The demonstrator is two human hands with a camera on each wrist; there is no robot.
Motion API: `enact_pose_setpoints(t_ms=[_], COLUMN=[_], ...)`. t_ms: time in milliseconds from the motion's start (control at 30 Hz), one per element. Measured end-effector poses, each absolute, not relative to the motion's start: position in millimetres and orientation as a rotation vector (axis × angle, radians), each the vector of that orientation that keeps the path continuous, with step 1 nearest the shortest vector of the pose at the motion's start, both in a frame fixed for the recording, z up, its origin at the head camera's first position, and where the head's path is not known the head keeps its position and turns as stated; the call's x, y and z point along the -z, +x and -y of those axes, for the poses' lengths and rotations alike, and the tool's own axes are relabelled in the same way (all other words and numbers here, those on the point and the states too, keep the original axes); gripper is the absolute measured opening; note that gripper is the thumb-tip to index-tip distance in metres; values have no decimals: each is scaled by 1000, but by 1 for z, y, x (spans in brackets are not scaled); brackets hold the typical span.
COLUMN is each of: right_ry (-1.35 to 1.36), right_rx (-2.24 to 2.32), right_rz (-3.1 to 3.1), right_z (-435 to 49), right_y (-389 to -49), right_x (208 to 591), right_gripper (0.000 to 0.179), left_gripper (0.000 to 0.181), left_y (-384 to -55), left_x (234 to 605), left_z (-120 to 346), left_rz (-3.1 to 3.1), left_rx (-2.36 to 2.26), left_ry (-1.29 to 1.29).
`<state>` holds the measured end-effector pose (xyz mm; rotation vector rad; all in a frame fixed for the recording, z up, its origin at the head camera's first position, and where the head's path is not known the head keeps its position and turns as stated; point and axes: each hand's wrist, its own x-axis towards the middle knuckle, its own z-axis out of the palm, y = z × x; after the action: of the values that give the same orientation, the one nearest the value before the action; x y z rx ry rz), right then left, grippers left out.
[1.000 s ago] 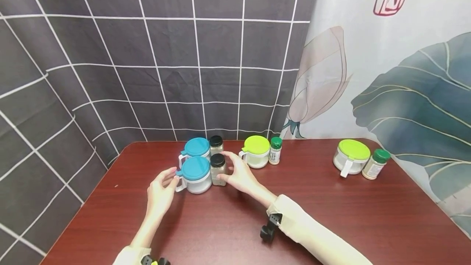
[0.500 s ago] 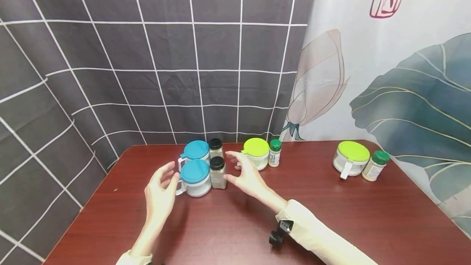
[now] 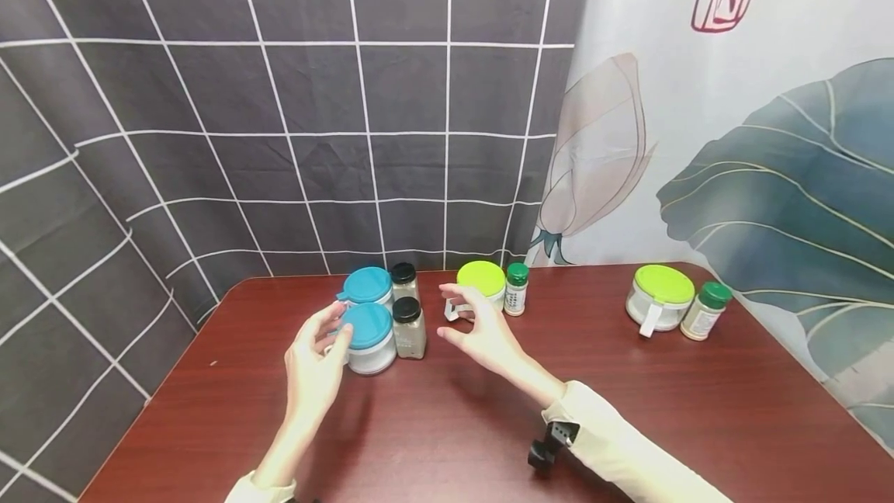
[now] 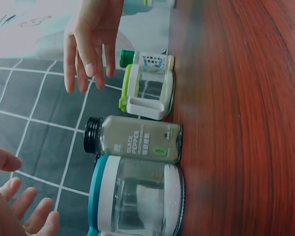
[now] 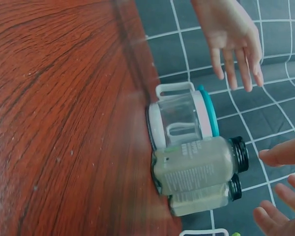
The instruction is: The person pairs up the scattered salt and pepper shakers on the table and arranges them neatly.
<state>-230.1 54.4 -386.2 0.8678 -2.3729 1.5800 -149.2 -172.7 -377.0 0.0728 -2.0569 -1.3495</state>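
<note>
In the head view two jars with blue lids stand one behind the other, the front jar [image 3: 370,344] and the rear jar [image 3: 367,284]. Right of them are two black-capped bottles, front [image 3: 410,332] and rear [image 3: 405,284]; the front one reads BLACK PEPPER in the left wrist view. My left hand [image 3: 312,367], fingers loosely bent, hovers left of the front jar, partly covering its handle. The right wrist view shows this hand apart from the jar. To the right of the pepper bottle my right hand [image 3: 489,338] is spread, holding nothing and partly hiding a green-lidded jar [image 3: 482,278].
A green-capped shaker [image 3: 516,295] stands beside that green-lidded jar. Farther right on the reddish wooden table [image 3: 447,441] are another green-lidded jar [image 3: 659,309] and another green-capped shaker [image 3: 704,318]. A dark grid-patterned cloth [image 3: 314,161] hangs behind.
My right hand has drawn away from the front pepper bottle to the right. My left fingers have come off the front blue-lidded jar. The jars and bottles keep their arrangement.
</note>
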Motion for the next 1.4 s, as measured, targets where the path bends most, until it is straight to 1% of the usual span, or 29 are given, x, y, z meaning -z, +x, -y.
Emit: enact_pose_setpoints(t_ms=[567,933,1133,1400], right_ry=[878,918,956,926], right_rx=[-1459,-1347,-1296,-1125], right_rz=[2343,2380,2411,2445], right_z=[-82,-102,-113,-129], right_y=[-233,-237,-237,-239], right_x=[377,376,381,383], right_gripper=[55,58,59,61], left_gripper=[32,41,42,44], left_y=[-159,-163,-163,-164], left_x=[376,375,377,375], left_z=[142,122,115,108], left_rz=[2130,2238,2255,2301], left_rx=[1439,1478,1497,1516], left_ry=[23,-87,-146,-210])
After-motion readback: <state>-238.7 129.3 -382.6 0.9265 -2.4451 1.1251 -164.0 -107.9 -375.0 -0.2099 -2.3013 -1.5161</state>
